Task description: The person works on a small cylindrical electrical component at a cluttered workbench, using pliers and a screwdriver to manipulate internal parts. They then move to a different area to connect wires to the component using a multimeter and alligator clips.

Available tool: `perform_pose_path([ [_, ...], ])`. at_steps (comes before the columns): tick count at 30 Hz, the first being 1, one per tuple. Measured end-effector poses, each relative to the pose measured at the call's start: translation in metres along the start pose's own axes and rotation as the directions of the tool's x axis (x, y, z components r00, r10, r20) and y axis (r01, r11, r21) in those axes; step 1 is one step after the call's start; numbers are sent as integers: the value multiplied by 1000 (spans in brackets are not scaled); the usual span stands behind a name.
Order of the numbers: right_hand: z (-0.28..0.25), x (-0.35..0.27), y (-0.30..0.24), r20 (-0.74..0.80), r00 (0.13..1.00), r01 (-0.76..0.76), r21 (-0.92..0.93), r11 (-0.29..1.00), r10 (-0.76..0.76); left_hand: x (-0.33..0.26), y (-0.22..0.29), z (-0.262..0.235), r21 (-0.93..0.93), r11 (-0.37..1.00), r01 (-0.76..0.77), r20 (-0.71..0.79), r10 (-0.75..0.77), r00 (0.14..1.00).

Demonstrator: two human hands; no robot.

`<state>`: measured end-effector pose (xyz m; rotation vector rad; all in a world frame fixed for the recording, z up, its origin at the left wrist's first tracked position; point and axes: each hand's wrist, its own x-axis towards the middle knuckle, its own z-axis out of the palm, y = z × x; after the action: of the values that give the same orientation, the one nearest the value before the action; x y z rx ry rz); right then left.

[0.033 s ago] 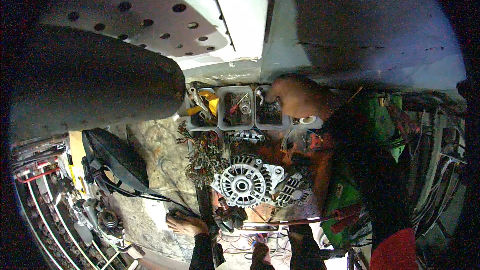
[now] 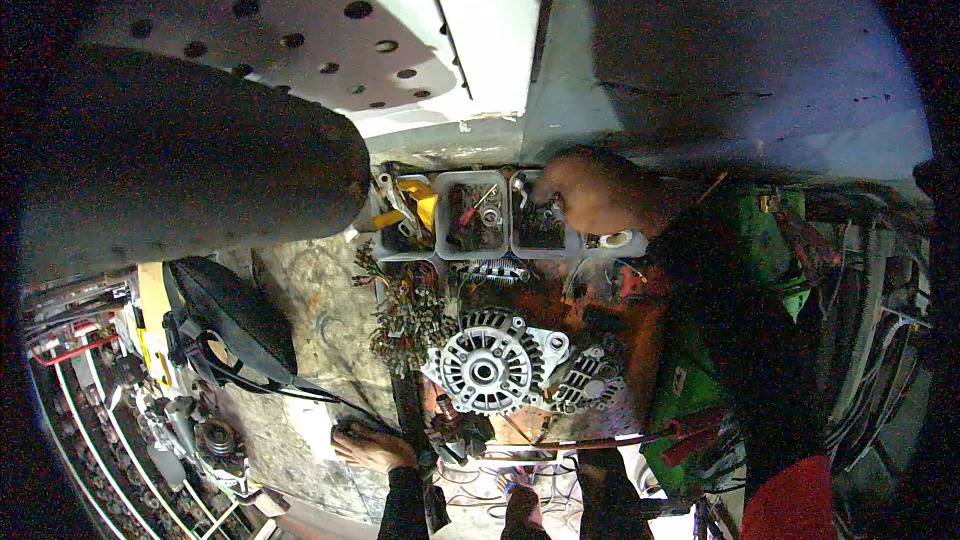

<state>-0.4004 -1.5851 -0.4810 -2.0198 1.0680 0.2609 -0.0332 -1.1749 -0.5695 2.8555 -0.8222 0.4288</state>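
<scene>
My right hand (image 2: 605, 192) reaches over the far edge of the bench into the right-hand grey bin (image 2: 545, 251), which holds small metal parts. Its fingers point down and are partly hidden, so their grip is unclear. My left hand (image 2: 373, 447) lies with fingers stretched out on the near part of the bench, holding nothing. Between the hands sits a silver alternator (image 2: 484, 372) with a finned round housing. A ribbed metal rectifier plate (image 2: 592, 382) lies against its right side. Just left of it is a dense bundle of small metal-tipped wires (image 2: 405, 320).
The middle bin (image 2: 472, 180) contains a red-handled tool, and the left bin (image 2: 432, 253) has yellow pieces. A dark rounded shape (image 2: 200, 165) overhangs the upper left. A black bag (image 2: 235, 325) lies on the bench. Green equipment (image 2: 690, 390) and hanging cables stand at the right.
</scene>
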Motion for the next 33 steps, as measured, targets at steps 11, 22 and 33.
perform_pose_path([
  [11, 21, 9, 8, -59, 978, 189, -140, 972, -199, 6, -1, 5, -98, 994, -40, 7, 41, 999],
  [22, -2, 17, 4, 0, 967, 245, -267, 932, -254, 5, -5, 9, -50, 993, -103, -37, 101, 994],
  [33, 35, 26, 43, -80, 931, 328, -239, 914, -355, 6, 5, 3, -77, 996, -36, 11, 37, 999],
])
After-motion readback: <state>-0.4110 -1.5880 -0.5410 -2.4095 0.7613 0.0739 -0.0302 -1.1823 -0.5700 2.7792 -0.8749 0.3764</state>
